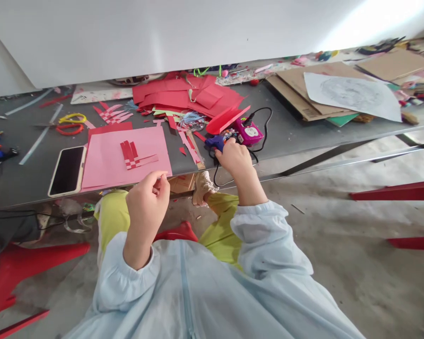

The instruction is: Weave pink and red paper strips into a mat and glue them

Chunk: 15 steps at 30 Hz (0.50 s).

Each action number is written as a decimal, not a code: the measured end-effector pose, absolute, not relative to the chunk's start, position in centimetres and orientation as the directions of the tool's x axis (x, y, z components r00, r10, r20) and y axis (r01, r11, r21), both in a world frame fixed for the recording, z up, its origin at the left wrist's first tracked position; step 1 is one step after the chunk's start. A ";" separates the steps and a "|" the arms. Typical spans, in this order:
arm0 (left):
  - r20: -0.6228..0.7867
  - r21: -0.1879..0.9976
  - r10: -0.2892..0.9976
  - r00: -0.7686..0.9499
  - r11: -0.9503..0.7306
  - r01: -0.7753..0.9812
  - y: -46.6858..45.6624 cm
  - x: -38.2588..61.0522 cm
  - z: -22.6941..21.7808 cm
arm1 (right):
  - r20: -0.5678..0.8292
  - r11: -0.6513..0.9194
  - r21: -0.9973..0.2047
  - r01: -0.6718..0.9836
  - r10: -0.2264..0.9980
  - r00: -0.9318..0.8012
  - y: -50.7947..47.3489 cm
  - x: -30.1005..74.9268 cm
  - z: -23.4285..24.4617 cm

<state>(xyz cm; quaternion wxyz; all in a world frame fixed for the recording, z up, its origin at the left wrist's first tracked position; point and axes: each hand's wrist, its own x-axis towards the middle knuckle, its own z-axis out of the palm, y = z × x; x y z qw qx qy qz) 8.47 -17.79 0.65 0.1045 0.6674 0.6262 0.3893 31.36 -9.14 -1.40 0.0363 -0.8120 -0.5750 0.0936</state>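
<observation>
Loosely curled, the right hand (235,156) holds a blue glue gun (215,141).

From a head-worn camera I look forward and steeply down, over the jacket (212,296) close below, onto the worktop (288,134).

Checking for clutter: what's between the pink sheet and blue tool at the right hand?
Head view: paper strips and a small red scrap lie on the tabletop between pink sheet and blue tool.
</observation>
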 end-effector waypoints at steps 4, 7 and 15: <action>0.383 0.623 0.919 -0.091 -0.185 0.760 -18.0 8.1 0.5 | -0.019 -0.285 -0.192 0.939 0.958 0.287 -10.9 31.3 -0.5; 0.353 0.611 0.928 -0.121 -0.131 0.780 -17.8 7.4 0.5 | 0.112 -0.187 -0.310 0.932 0.966 0.231 -12.5 31.8 0.0; 0.273 0.468 0.920 -0.282 0.129 0.874 -16.4 2.4 0.4 | 0.212 0.098 -0.855 0.509 0.962 0.172 -15.2 32.0 1.2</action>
